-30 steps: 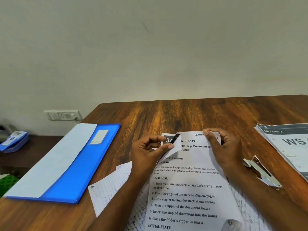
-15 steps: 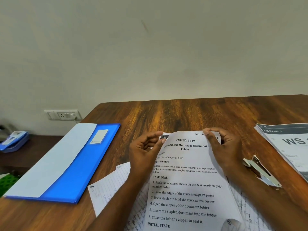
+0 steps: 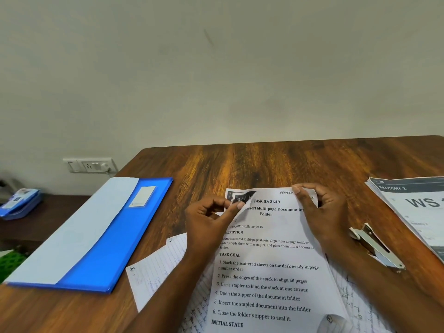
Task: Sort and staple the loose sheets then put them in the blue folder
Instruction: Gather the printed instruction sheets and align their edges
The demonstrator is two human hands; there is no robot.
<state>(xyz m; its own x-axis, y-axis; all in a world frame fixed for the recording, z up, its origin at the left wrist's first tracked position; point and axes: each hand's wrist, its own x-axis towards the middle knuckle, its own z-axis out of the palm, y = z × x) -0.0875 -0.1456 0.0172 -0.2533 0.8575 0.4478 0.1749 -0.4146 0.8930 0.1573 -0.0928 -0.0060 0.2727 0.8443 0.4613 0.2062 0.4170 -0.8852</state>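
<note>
Pinching the printed sheet by its top corners, your left hand at 10 o'clock, right hand at 2, stapler just right at 3.

Printed sheet lies at the near middle of desk, over ruled sheets. Folder to its left; stapler just right, booklets farther right.

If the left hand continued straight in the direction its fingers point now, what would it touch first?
The left hand points toward the right, across the top of the printed sheet. Going straight on, it would probably meet the right hand first, which holds the sheet's other top corner. Depth is hard to judge here.
</note>
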